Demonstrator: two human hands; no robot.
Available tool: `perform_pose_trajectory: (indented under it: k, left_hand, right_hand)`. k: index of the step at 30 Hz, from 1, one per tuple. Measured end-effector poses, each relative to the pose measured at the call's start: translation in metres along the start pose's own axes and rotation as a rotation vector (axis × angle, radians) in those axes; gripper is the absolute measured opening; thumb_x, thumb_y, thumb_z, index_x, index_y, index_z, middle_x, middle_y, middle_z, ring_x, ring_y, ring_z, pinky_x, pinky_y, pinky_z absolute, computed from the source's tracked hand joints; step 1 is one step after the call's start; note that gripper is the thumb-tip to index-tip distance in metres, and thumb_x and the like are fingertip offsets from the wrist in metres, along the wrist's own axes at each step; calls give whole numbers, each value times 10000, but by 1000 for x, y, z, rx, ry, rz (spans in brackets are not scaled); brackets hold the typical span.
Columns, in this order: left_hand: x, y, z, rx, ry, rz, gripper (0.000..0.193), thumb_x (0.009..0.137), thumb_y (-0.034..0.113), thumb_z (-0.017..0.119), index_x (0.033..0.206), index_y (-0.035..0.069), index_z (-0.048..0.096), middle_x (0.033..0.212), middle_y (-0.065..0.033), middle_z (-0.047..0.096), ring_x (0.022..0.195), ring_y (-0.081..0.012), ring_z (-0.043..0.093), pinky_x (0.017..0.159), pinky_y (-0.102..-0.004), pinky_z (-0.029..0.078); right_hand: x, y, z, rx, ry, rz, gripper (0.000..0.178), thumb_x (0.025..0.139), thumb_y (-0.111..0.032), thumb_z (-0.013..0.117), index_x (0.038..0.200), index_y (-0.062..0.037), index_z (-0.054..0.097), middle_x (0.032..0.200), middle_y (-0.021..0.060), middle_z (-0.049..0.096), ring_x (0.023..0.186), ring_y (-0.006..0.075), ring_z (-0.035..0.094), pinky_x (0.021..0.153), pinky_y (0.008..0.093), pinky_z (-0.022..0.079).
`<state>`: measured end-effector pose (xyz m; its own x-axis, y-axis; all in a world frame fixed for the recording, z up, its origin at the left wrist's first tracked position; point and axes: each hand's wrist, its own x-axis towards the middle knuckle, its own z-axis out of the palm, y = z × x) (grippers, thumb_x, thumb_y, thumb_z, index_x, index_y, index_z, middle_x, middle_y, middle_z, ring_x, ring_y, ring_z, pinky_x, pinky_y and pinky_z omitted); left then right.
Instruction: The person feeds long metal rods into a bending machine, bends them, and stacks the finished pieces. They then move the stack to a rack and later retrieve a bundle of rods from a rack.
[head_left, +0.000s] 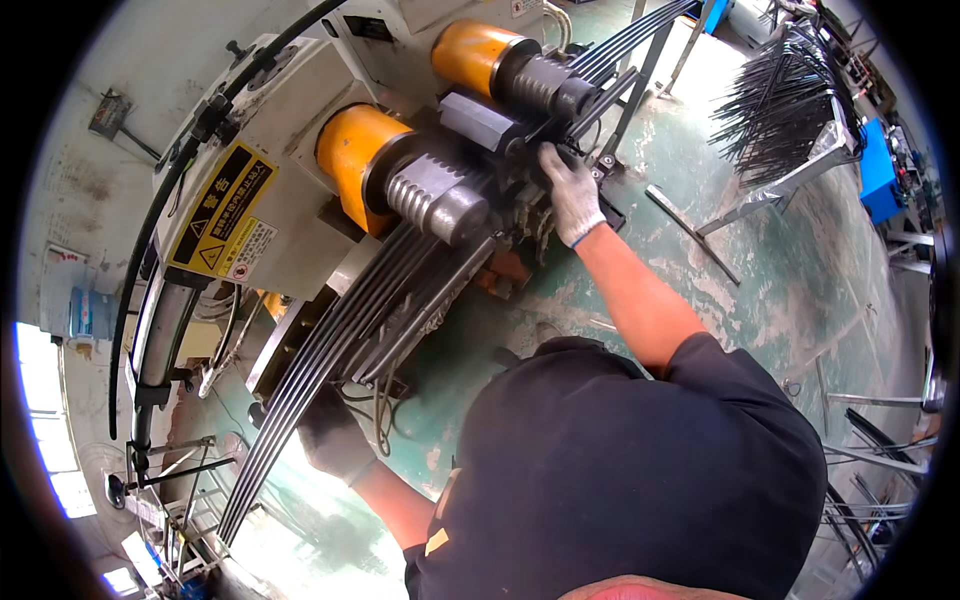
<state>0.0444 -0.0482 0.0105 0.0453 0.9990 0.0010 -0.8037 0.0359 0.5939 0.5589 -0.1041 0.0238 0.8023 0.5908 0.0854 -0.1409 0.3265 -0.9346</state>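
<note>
Over worn green floor (790, 310), the gloved left hand (337, 440), grasp impossible to tell, seems to support the dark rods (325, 360) overhanging the machine (320, 80), while the right hand (573, 195), grip unclear, meets dark metal fittings (515, 190).

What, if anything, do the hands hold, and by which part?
The left hand reaches under the dark rods, apparently holding them toward their lower end; any hold by the right hand is unclear.

Rods (325, 350) blk, cylinders (352, 150) orange, sign (225, 212) yel w/ blk, floor (780, 330) grn (w/ pale patches), shirt (640, 460) dk.
</note>
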Motion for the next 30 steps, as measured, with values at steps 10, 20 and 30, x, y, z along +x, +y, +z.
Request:
perform_pose_trajectory:
  k: [10, 20, 30]
  left_hand:
    - [14, 60, 106, 449, 107, 374, 515, 1090, 300, 569, 1359, -138, 599, 1408, -320, 629, 1317, -436, 634, 1262, -543, 422]
    - [64, 111, 263, 736, 146, 534, 416, 1110, 209, 555, 1342, -116, 673, 1284, -245, 724, 1166, -317, 716, 1086, -443, 546]
    - [71, 76, 395, 1123, -125, 740, 293, 1011, 211, 736, 1205, -9, 749, 1137, -151, 758, 1021, -249, 752, 886, -396, 661]
  right_hand:
    - [59, -5, 27, 216, 125, 332, 287, 1044, -261, 721, 1227, -42, 695, 1002, 82, 761, 888, 197, 750, 727, 357, 585]
    - [83, -17, 24, 228, 44, 357, 282, 1011, -156, 714, 1273, -54, 732, 1033, 114, 777, 761, 212, 762, 598, 347, 587]
    - [84, -15, 22, 205, -180, 273, 279, 971, -160, 769, 1228, -50, 758, 1016, 90, 754, 792, 175, 740, 600, 336, 576]
